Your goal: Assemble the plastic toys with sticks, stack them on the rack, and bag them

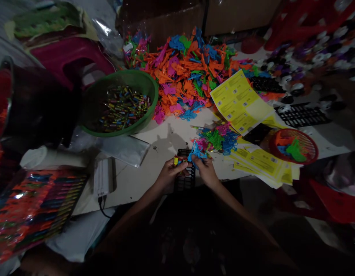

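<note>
At the front edge of the white table, my left hand (172, 170) is closed around a small tube with a yellow end (176, 161). Close beside it, my right hand (206, 171) pinches a bright blue plastic piece (198, 150), its exact shape too small to make out. The two hands almost meet. Beneath them lies a black slotted tray (185, 182), partly covered by the fingers. Just past my right hand sits a small heap of green, pink and blue plastic pieces (216, 138), with a thin tube (197, 127) beside it.
A green basin (154, 90) of small tubes stands left of a big pile of coloured plastic pieces (177, 84). Yellow printed sheets (240, 101) and a red basket (311, 142) are on the right. A white power bank (102, 178) with a cable lies front left.
</note>
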The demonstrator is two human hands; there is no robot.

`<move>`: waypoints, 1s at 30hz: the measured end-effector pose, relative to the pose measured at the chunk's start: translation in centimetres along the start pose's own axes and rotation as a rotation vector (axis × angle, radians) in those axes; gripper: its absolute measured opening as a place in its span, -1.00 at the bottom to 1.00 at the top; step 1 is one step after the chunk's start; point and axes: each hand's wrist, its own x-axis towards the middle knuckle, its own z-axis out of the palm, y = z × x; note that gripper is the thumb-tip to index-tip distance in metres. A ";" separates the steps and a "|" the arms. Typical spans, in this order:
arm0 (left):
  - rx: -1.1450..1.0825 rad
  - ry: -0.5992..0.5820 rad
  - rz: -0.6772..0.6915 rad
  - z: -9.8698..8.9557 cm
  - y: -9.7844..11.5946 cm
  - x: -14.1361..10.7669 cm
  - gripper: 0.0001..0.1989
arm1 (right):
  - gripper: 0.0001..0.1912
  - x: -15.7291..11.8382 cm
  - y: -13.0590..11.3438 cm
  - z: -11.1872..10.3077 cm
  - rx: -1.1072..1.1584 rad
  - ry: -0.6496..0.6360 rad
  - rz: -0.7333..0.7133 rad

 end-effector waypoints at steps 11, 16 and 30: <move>0.190 0.080 0.040 0.2 -1.4 -0.4 -0.66 | -0.75 -1.3 0.5 1.3 -0.029 0.125 -0.025; 0.369 0.035 0.069 1.0 -1.7 -0.4 -0.60 | -0.70 -1.0 1.0 0.9 -0.099 0.118 0.021; 0.898 0.093 0.391 -4.2 -5.4 2.0 -0.64 | -0.33 16.7 -0.4 -0.9 -1.398 -0.009 -0.301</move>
